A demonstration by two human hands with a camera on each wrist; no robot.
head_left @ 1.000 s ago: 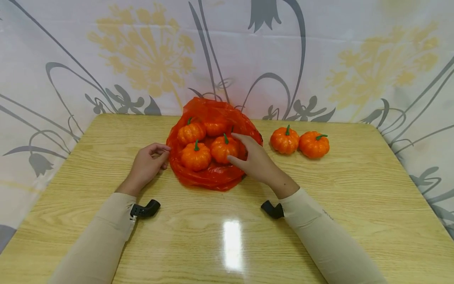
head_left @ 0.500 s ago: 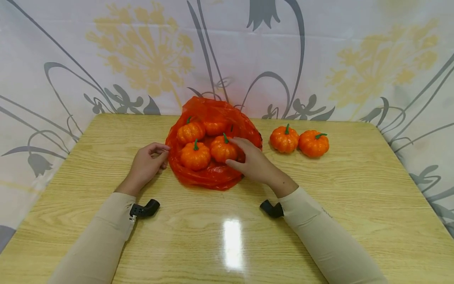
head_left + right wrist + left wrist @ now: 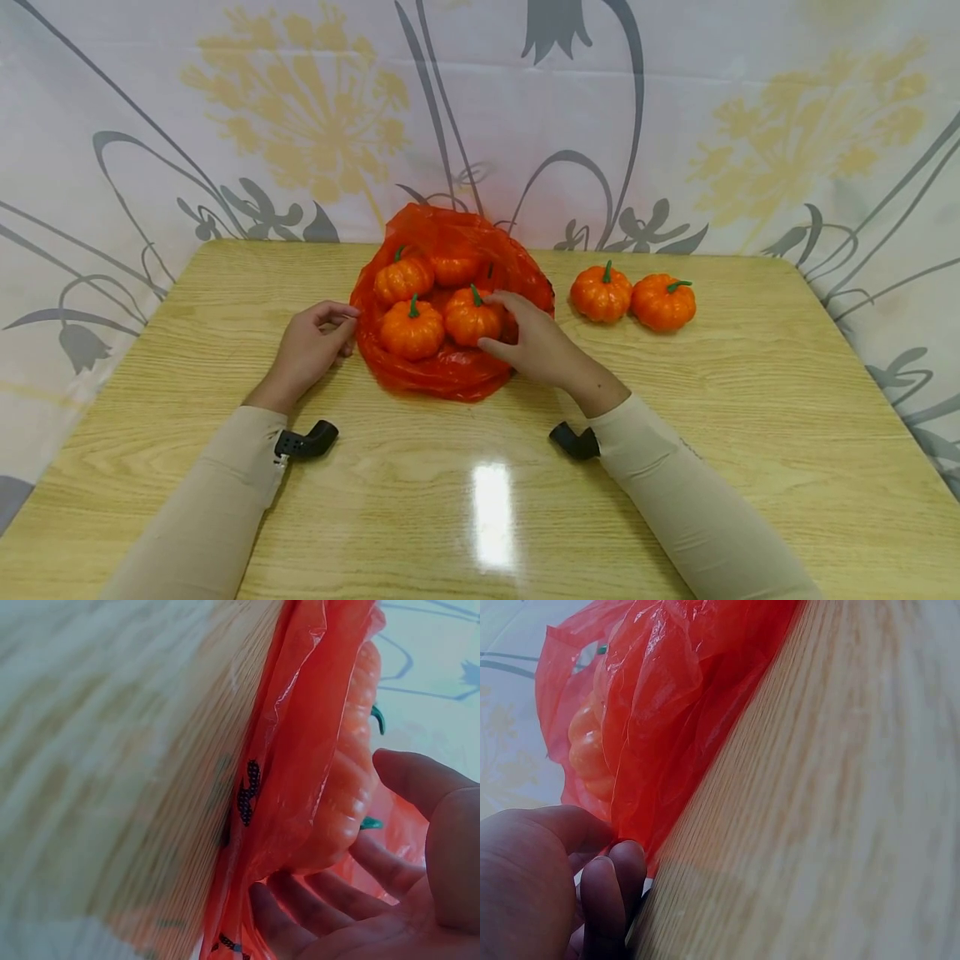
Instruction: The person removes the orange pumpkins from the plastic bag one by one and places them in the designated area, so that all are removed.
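Note:
A red plastic bag [image 3: 442, 385] lies with its mouth facing me, holding several small orange pumpkins with green stems. At its left rim, my left hand [image 3: 311, 346] pinches the plastic between thumb and fingertips; the left wrist view shows this bag edge [image 3: 634, 817] close up. My right hand [image 3: 536, 342] reaches into the bag's right side. Its spread fingers and thumb lie against the front right pumpkin [image 3: 471, 317], fairly straight in the right wrist view. Beside that one sits the front left pumpkin [image 3: 412, 329]. Further back, another pumpkin [image 3: 405, 279] is partly covered.
Two more pumpkins stand on the table right of the bag: one with an upright stem [image 3: 602, 296], the other with a sideways stem [image 3: 664, 304]. The wooden table [image 3: 420, 500] ends at a flower-patterned cloth [image 3: 480, 108] behind the bag.
My right hand has come in slightly, its fingers now against the front right pumpkin, which has shifted a little left. My left hand stays at the bag's rim.

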